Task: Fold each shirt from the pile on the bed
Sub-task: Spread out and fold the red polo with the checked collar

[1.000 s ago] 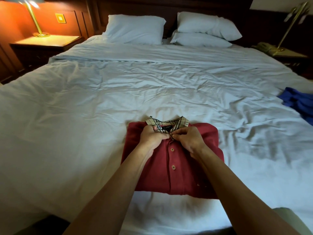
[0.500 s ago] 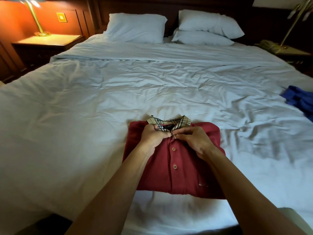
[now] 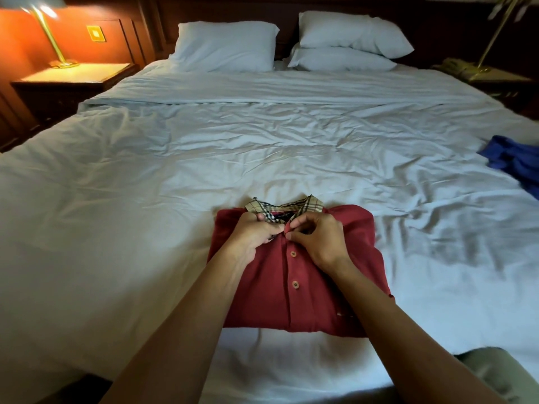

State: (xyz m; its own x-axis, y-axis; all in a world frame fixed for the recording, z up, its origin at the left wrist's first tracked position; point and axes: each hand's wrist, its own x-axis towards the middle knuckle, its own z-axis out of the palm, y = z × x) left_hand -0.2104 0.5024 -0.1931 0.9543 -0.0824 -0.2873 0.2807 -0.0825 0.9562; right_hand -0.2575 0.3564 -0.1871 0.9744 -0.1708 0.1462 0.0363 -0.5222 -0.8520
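A red polo shirt (image 3: pixel 309 287) with a plaid collar (image 3: pixel 284 206) lies folded into a rectangle on the white bed (image 3: pixel 145 199), near its front edge. Its buttoned placket faces up. My left hand (image 3: pixel 253 233) grips the left side of the collar just below the neck. My right hand (image 3: pixel 318 237) pinches the top of the placket between thumb and fingertips, right beside the left hand. A blue shirt (image 3: pixel 516 161) lies crumpled at the bed's right edge.
Three white pillows (image 3: pixel 224 45) rest against the dark headboard. A lit brass lamp (image 3: pixel 49 36) stands on the left nightstand (image 3: pixel 73 80). Another lamp and a telephone (image 3: pixel 455 67) sit on the right nightstand. Wrinkled sheet spreads wide around the red shirt.
My right hand's fingers have lifted and spread slightly while still pinching the placket top. The left hand stays on the collar. The shirt has not moved.
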